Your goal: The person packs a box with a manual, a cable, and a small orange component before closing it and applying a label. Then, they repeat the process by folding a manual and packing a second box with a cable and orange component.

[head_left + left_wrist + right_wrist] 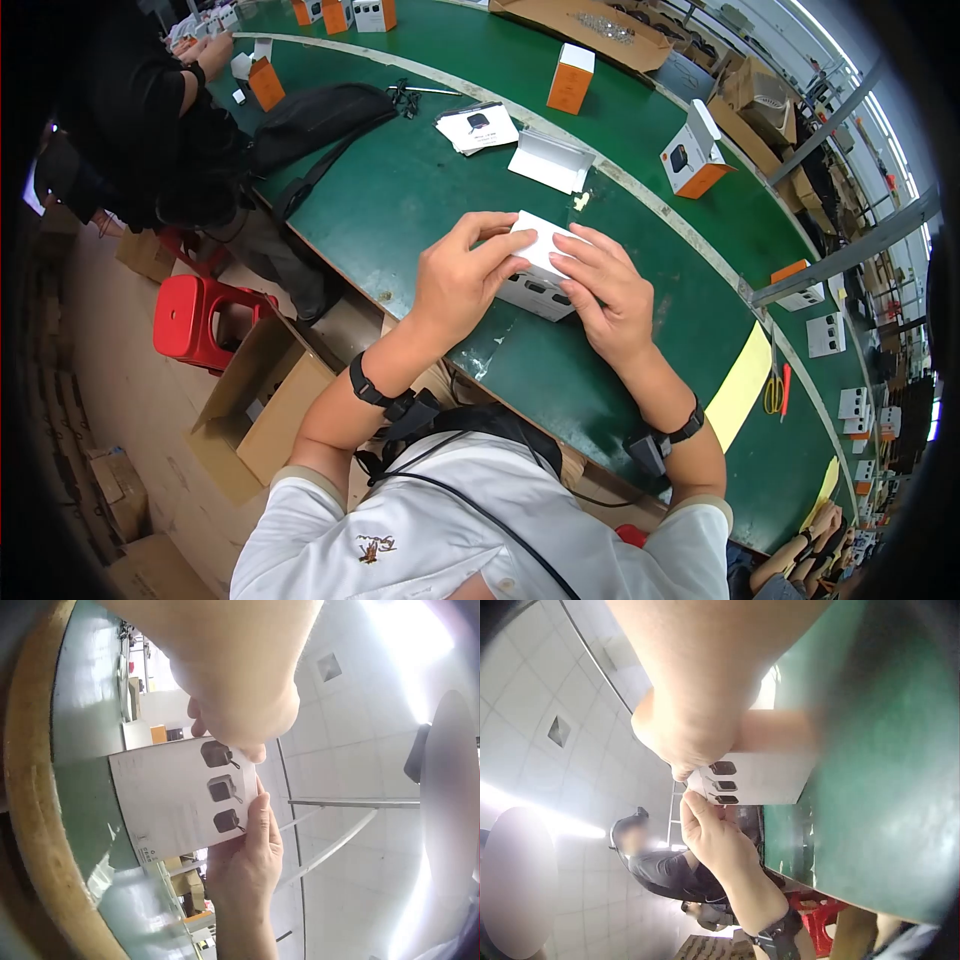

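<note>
A small white carton [535,295] stands upright on the green table in front of me. Three dark gadgets are printed on its near face, plain in the left wrist view on the same carton [169,799]. My left hand [455,275] grips its top left corner, fingers bent over the top and thumb at the near edge. From the other side my right hand [610,295] holds the top right corner, fingertips on the lid and thumb on the near edge. The right wrist view has the left hand [716,832] pinching the carton's upper edge. The carton's far side is hidden.
Beyond the carton lie an open white box [550,162] and a pile of printed cards [478,127]. Orange-and-white cartons [571,78] stand farther back. A black bag [320,125] lies left; yellow paper [740,385] and scissors [773,392] lie right. Another person stands at left.
</note>
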Demonstrator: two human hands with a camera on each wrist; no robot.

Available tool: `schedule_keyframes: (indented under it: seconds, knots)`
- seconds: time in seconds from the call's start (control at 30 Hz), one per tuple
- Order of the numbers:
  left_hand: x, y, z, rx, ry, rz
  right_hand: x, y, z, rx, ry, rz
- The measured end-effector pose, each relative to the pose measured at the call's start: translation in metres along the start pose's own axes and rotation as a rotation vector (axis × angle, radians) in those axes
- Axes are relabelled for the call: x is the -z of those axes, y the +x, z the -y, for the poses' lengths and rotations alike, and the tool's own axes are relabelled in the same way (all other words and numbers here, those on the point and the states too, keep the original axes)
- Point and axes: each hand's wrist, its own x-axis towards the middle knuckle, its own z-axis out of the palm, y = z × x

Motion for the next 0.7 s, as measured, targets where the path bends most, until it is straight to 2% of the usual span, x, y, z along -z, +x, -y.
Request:
schedule_keyframes:
  seconds: [0.03, 0.2, 0.27, 0.3, 0.33, 0.37, 0.4, 0.47, 0.53, 0.57, 0.63, 0.67, 0.7]
  knots:
    - [-0.001, -0.001, 0.002, -0.064, 0.051, -0.014, 0.0, -0.001, -0.001, 0.02, -0.022, 0.016]
    - [0.001, -0.008, 0.01, -0.125, 0.064, 0.023, 0.005, -0.009, -0.005, 0.101, -0.12, 0.115]
    - [-0.004, -0.008, 0.016, -0.162, 0.073, 0.033, 0.003, -0.009, -0.007, -0.016, -0.065, 0.074]
    - [-0.003, -0.008, 0.012, -0.093, 0.084, 0.054, 0.006, -0.011, -0.011, -0.038, -0.067, 0.094]
    - [-0.004, -0.008, 0.009, -0.029, 0.094, 0.072, 0.01, -0.01, -0.024, -0.027, -0.084, 0.08]
    - [-0.011, -0.013, 0.007, 0.038, 0.017, 0.003, 0.017, -0.006, -0.042, -0.06, -0.149, -0.017]
    - [-0.015, -0.019, 0.01, 0.013, 0.009, -0.002, 0.028, 0.001, -0.06, -0.092, -0.213, -0.114]
    - [-0.016, -0.037, 0.017, 0.178, -0.038, 0.148, 0.056, 0.03, -0.096, -0.121, -0.431, -0.327]
    - [-0.026, -0.043, 0.016, 0.168, -0.038, 0.168, 0.077, 0.058, -0.137, -0.417, -0.35, -0.422]
    - [-0.031, -0.045, 0.019, 0.165, -0.029, 0.181, 0.081, 0.067, -0.165, -0.41, -0.358, -0.436]
    - [-0.033, -0.04, 0.022, 0.136, 0.002, 0.202, 0.087, 0.078, -0.227, -0.46, -0.674, -0.41]
    - [-0.035, -0.039, 0.023, 0.13, 0.037, 0.224, 0.086, 0.075, -0.257, -0.435, -0.711, -0.387]
    - [-0.036, -0.039, 0.02, 0.131, 0.037, 0.223, 0.09, 0.076, -0.255, -0.405, -0.788, -0.358]
